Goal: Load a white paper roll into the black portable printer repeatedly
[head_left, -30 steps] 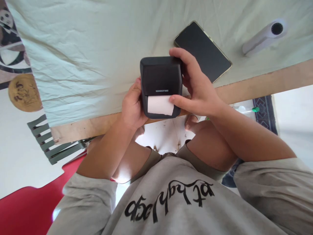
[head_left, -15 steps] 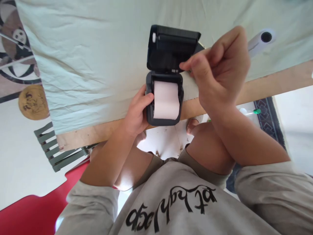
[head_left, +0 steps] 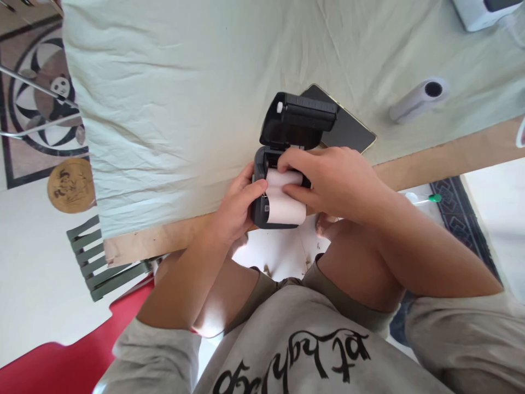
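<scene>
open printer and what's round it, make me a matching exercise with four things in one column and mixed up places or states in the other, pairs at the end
1 lid
2 paper
3 phone
4 left hand

A lying on the cloth
B gripping the printer
C raised open
D white, touched by the right hand

Pairs: 1-C, 2-D, 3-A, 4-B

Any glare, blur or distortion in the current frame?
Head view: the pale floor is partly washed out; head view: sleeves look stretched toward the lower corners; head view: left hand, right hand and black device look fairly sharp, the lid's underside dark.
</scene>
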The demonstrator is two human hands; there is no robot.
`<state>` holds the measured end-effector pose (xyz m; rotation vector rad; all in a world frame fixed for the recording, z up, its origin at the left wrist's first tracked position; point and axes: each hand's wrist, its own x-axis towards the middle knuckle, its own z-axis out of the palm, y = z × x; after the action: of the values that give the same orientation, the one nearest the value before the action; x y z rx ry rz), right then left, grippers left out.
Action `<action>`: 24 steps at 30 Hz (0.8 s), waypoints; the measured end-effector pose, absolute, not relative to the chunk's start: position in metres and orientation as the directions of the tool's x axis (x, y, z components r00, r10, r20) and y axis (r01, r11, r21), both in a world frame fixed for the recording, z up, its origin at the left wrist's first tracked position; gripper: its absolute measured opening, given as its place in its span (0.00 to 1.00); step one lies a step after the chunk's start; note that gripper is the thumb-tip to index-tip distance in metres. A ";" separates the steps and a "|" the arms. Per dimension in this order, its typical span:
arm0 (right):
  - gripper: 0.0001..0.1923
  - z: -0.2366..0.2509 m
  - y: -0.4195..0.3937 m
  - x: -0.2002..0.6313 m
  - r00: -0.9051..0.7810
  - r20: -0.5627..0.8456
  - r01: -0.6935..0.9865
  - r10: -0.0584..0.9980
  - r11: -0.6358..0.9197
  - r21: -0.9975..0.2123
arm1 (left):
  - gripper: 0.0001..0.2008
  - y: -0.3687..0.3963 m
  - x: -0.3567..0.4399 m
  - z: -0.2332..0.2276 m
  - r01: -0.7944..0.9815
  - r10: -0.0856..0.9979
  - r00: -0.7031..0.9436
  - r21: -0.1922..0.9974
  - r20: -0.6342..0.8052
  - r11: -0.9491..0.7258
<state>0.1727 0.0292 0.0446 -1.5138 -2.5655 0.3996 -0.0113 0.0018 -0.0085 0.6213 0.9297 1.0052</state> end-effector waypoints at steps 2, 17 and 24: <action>0.16 0.047 0.030 0.181 -0.511 -0.004 0.756 0.859 0.448 -0.477 | 0.25 0.001 -0.012 -0.009 -0.433 0.903 0.236 0.793 -0.359 0.428; 0.14 -0.019 0.052 0.212 -0.160 0.082 0.338 0.984 0.132 -0.932 | 0.10 0.003 -0.010 -0.006 -0.603 0.897 0.104 0.690 -0.429 0.400; 0.14 -0.009 0.046 0.194 -0.315 0.282 0.661 0.906 0.423 -0.620 | 0.14 0.001 -0.014 -0.010 -0.609 0.902 0.077 0.696 -0.424 0.379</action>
<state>0.1941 0.0464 -0.0093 -1.3194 -2.0794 0.5285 -0.0143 0.0010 -0.0103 0.3822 0.9420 1.1738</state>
